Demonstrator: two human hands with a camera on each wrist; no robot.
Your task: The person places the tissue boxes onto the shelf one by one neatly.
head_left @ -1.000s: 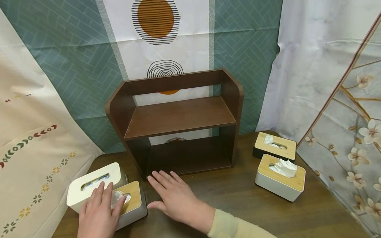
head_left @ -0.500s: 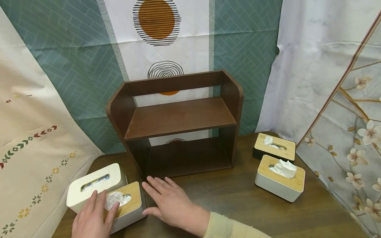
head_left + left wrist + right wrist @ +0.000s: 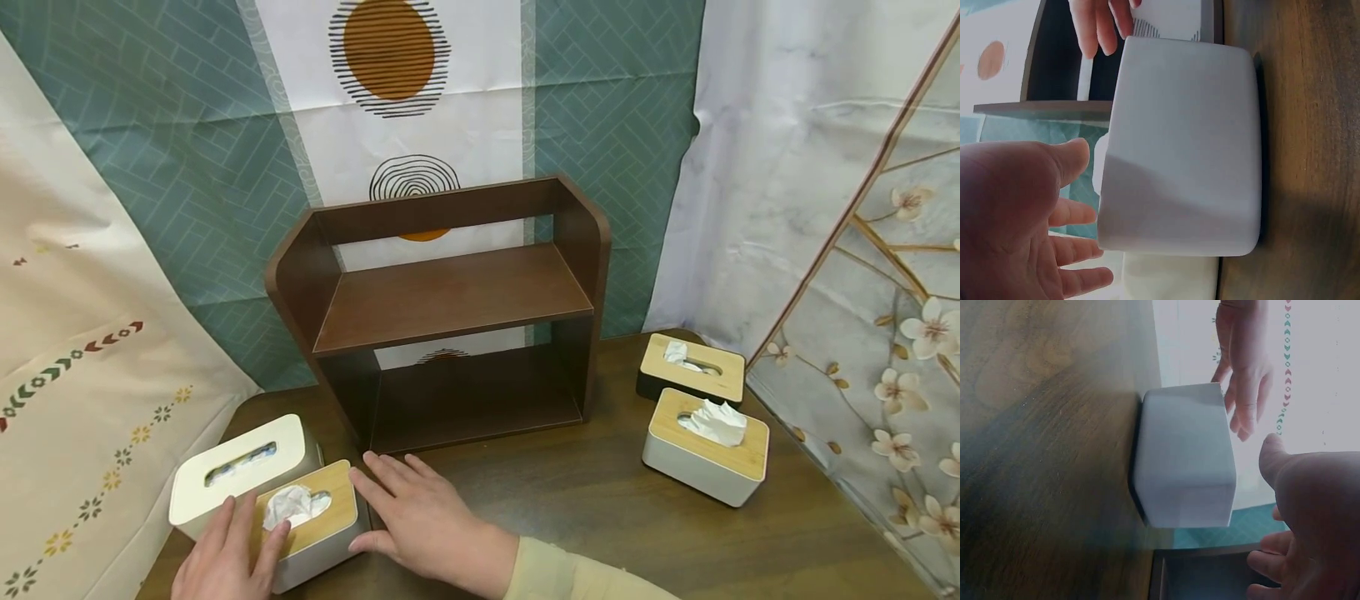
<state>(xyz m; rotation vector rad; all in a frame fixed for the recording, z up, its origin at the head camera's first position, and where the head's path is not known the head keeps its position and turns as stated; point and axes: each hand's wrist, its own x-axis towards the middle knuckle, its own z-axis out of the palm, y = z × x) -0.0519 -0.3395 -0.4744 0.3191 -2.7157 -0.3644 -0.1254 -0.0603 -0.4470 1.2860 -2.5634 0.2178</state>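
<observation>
The left hand (image 3: pixel 225 557) lay with straight fingers on the bamboo lid of the near tissue box (image 3: pixel 315 523), its fingertips just short of the tuft of tissue (image 3: pixel 292 505) poking from the slot; the fingers were spread and gripped nothing. The right hand (image 3: pixel 423 521) lay flat and relaxed on the table (image 3: pixel 585 508) against the box's right side, fingers apart, its thumb at or just beside the box's near right corner; whether it actually touched could not be told. So the box sat between the two hands, under the left and just left of the right.

In the left wrist view the box's white wall (image 3: pixel 1179 147) filled the frame, with the palm (image 3: pixel 1016 219) hovering beside it and the right hand's fingertips (image 3: pixel 1100 25) showing past its far edge. The right wrist view showed the same box (image 3: pixel 1185 462) end-on, the left hand (image 3: pixel 1244 375) beyond it.

Touching the box on its far left stood a cream-lidded tissue box (image 3: pixel 236 471). Beyond the right hand's fingertips stood a dark wooden shelf unit (image 3: pixel 450 308). Well off to the right lay a second bamboo-lidded white box (image 3: pixel 705 450), and behind it a dark-bodied box (image 3: pixel 692 371).

The left hand's wrist was cut off by the bottom edge of the head view, and both wrist views were dim, the box's lid hidden in them.
</observation>
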